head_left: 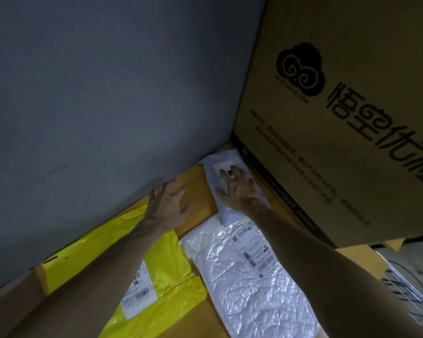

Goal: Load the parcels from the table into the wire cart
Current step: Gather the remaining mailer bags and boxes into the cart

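My right hand lies with spread fingers on a small white parcel that sits far in, close to the foot of a big printed cardboard box. My left hand rests flat, fingers spread, on a brown cardboard surface next to a grey panel. Nearer to me lie a yellow mailer bag with a label and a crinkled white plastic parcel with a label. My forearms cross over both of them.
White wire bars of the cart show at the lower right. The grey panel walls off the left and top; the big box walls off the right. More brown cardboard lies under the parcels.
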